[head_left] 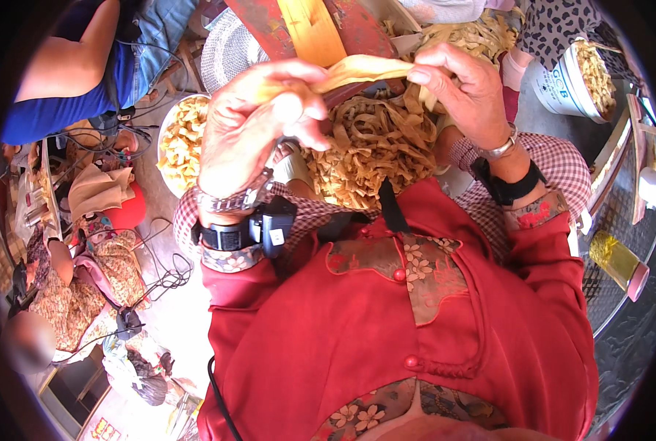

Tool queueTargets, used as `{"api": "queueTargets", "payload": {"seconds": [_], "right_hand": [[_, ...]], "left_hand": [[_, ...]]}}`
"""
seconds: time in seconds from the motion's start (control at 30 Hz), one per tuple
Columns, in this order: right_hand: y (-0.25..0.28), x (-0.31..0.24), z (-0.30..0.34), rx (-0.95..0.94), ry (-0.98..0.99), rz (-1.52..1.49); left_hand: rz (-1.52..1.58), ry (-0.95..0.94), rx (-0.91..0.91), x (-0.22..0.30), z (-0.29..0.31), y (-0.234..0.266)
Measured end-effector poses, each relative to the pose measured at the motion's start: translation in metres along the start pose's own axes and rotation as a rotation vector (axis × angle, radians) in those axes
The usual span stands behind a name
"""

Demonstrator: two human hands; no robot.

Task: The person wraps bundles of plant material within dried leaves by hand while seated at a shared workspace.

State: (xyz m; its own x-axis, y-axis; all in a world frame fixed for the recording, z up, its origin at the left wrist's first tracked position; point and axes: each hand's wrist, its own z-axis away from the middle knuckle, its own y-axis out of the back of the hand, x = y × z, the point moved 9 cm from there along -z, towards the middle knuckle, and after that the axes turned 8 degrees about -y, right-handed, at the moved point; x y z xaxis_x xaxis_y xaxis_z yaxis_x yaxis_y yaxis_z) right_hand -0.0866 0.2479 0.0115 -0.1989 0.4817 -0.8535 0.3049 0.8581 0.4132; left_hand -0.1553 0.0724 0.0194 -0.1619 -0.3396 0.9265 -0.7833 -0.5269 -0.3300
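A pale yellow flat strip of what looks like dried plant food [365,70] is stretched between my two hands. My left hand [258,121] has its fingers bent around the strip's left end. My right hand [471,92] pinches the other end between thumb and fingers. Just beyond the strip, a wider yellow piece [312,33] lies on a worn red wooden bench [258,26]. Below my hands, between my knees, is a heap of tan curled strips [379,147]; its container is mostly hidden.
Left of my knee stands a tub of short yellow pieces [183,140]. A white bucket [559,92] of similar pieces is at the far right, above a jar with yellow contents [613,257]. Another person's arm [71,55] is at upper left; black cables [170,272] trail on the floor.
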Motion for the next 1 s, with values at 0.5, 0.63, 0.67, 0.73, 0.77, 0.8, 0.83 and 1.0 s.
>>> {"api": "queueTargets", "payload": {"seconds": [0.5, 0.63, 0.67, 0.73, 0.77, 0.8, 0.83, 1.0], "right_hand": [[-0.026, -0.078, 0.034, 0.069, 0.703, 0.440], [-0.026, -0.072, 0.032, 0.090, 0.697, 0.457], [-0.026, -0.066, 0.028, 0.074, 0.652, 0.446], [-0.026, -0.052, 0.021, 0.044, 0.555, 0.426], [-0.024, -0.047, 0.018, 0.025, 0.495, 0.370], [-0.025, -0.042, 0.017, 0.002, 0.437, 0.307], [-0.025, -0.038, 0.015, -0.021, 0.379, 0.245], [-0.051, -0.018, 0.015, -0.267, -0.110, -0.421]], "left_hand": [[0.073, 0.401, -0.100, -0.048, 0.017, -0.043], [0.117, 0.480, 0.024, -0.064, 0.023, -0.040], [0.140, 0.442, -0.026, -0.063, 0.021, -0.043], [0.189, 0.368, -0.129, -0.056, 0.018, -0.045], [0.182, 0.351, -0.170, -0.053, 0.017, -0.048], [0.175, 0.329, -0.171, -0.048, 0.017, -0.050], [0.167, 0.308, -0.172, -0.044, 0.016, -0.054], [-0.203, 0.176, -0.090, -0.033, 0.010, -0.032]]}}
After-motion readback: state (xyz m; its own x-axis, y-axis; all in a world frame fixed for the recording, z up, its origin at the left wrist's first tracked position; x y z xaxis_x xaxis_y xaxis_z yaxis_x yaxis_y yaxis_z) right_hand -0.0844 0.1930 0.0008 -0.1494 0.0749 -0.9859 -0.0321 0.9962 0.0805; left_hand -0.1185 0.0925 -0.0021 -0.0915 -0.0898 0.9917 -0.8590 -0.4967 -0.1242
